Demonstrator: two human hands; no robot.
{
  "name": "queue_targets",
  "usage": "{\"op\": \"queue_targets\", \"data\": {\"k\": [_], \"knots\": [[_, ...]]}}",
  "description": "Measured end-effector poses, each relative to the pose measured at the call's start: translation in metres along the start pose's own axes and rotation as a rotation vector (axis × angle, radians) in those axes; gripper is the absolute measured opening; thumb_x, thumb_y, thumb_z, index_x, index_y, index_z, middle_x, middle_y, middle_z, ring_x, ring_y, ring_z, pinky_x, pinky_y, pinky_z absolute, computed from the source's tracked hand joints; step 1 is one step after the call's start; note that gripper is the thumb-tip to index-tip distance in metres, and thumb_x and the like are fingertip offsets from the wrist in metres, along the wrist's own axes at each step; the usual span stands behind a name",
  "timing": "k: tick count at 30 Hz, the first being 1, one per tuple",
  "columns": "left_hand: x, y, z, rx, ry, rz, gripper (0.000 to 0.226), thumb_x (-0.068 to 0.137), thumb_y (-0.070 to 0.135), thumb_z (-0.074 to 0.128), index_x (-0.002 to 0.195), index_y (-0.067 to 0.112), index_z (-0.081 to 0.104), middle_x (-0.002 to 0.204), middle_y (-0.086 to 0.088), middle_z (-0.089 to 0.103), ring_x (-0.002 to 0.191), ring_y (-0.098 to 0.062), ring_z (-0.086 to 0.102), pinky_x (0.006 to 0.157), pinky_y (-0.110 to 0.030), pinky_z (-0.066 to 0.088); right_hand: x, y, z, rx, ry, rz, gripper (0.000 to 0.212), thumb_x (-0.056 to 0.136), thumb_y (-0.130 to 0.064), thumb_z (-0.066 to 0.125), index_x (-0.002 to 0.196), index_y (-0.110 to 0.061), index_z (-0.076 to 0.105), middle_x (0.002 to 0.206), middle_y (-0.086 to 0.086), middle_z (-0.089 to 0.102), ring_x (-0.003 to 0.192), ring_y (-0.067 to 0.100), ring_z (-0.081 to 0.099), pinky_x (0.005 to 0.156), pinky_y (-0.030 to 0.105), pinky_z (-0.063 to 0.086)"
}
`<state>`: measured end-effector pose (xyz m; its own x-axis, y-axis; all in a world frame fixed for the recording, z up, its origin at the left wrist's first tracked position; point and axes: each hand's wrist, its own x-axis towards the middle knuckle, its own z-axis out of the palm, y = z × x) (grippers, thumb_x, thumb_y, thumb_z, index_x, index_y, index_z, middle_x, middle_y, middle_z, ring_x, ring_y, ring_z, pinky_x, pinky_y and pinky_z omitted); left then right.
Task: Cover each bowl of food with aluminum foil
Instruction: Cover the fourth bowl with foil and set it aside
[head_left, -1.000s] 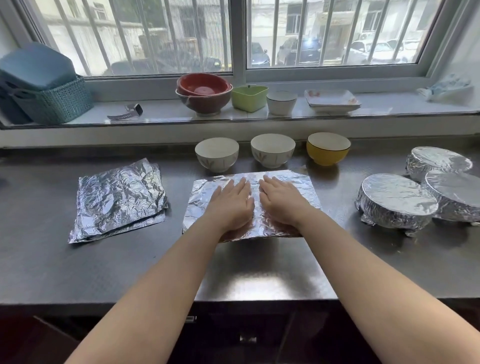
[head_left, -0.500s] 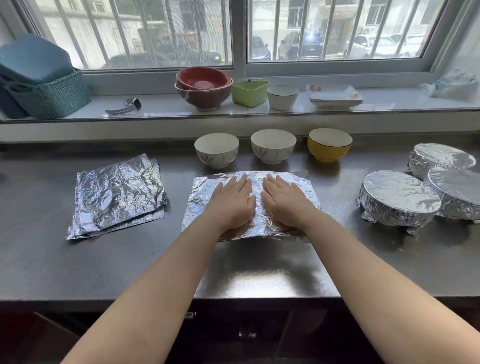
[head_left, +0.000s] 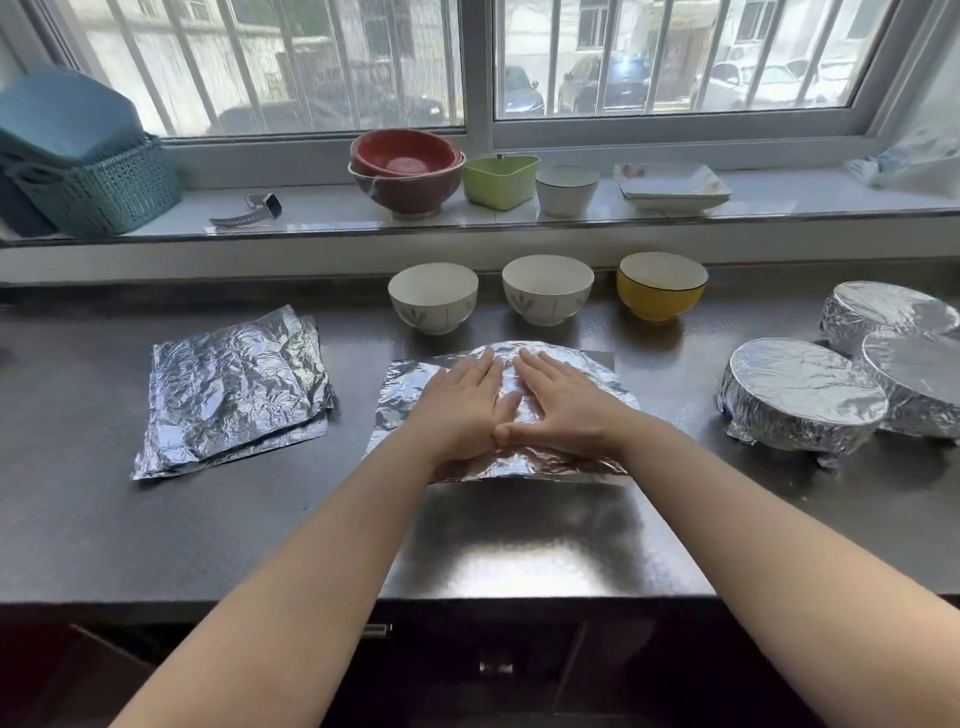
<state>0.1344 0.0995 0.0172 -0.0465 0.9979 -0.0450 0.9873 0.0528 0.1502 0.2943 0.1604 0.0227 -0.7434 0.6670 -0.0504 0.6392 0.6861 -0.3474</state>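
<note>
Both hands (head_left: 511, 402) now angled inward, thumbs touching, on foil sheet (head_left: 405, 395).

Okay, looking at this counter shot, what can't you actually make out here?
All in the head view:
- Contents of the three wrapped bowls: foil hides them.
- Foil sheet middle: left hand and right hand lie flat over it.
- Rightmost wrapped bowl: cut by the frame edge.
- Inside the yellow bowl: viewing angle too low to tell.
- Basket contents: blue lid covers them.
</note>
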Motion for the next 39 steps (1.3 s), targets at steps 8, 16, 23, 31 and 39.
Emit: {"op": "queue_targets", "data": {"k": [8, 16, 23, 31, 39], "knots": [[-0.001, -0.012, -0.011, -0.036, -0.101, 0.109, 0.097, 0.086, 0.074, 0.034, 0.155, 0.016, -0.001, 0.163, 0.0, -0.01, 0.149, -0.017, -0.001, 0.12, -0.033, 0.003, -0.001, -0.001, -0.011, 0.012, -0.116, -0.01, 0.126, 0.072, -0.071, 0.066, 0.156, -0.016, -0.009, 0.164, 0.0, -0.013, 0.151, 0.013, -0.011, 0.118, 0.027, -0.004], [0.003, -0.027, -0.014, -0.081, -0.194, 0.194, 0.139, 0.049, 0.09, 0.051, 0.154, 0.023, -0.01, 0.161, 0.006, -0.017, 0.148, -0.015, -0.007, 0.117, -0.03, 0.0, 0.002, 0.003, -0.02, -0.048, -0.217, -0.033, 0.14, 0.059, -0.069, 0.079, 0.155, -0.025, -0.013, 0.164, -0.001, -0.015, 0.151, 0.017, -0.011, 0.119, 0.029, 0.0], [-0.003, -0.032, -0.003, -0.245, -0.075, 0.233, 0.135, 0.049, 0.077, 0.07, 0.155, 0.024, 0.003, 0.162, 0.006, -0.003, 0.147, -0.01, 0.0, 0.12, -0.027, 0.004, 0.002, 0.009, -0.018, 0.043, -0.165, -0.065, 0.14, 0.058, -0.056, 0.087, 0.156, -0.029, -0.009, 0.163, -0.003, -0.006, 0.15, 0.015, -0.006, 0.114, 0.023, 0.003], [-0.012, -0.035, 0.019, -0.706, 0.109, 0.259, 0.115, 0.048, 0.061, 0.086, 0.144, 0.054, 0.022, 0.15, 0.019, 0.019, 0.145, -0.006, 0.017, 0.114, -0.048, 0.032, -0.004, 0.019, 0.0, 0.275, -0.016, -0.129, 0.137, 0.054, -0.051, 0.091, 0.153, -0.041, -0.003, 0.16, -0.01, 0.008, 0.147, 0.009, 0.007, 0.119, 0.031, 0.016], [-0.019, -0.032, 0.026, -0.798, 0.154, 0.146, 0.124, 0.045, 0.065, 0.086, 0.146, 0.047, 0.017, 0.152, 0.013, 0.027, 0.142, -0.004, 0.024, 0.116, -0.045, 0.03, -0.011, 0.023, 0.013, 0.376, 0.115, -0.155, 0.136, 0.054, -0.048, 0.091, 0.151, -0.041, -0.005, 0.162, -0.011, 0.0, 0.147, 0.003, 0.006, 0.116, 0.023, 0.015]]}}
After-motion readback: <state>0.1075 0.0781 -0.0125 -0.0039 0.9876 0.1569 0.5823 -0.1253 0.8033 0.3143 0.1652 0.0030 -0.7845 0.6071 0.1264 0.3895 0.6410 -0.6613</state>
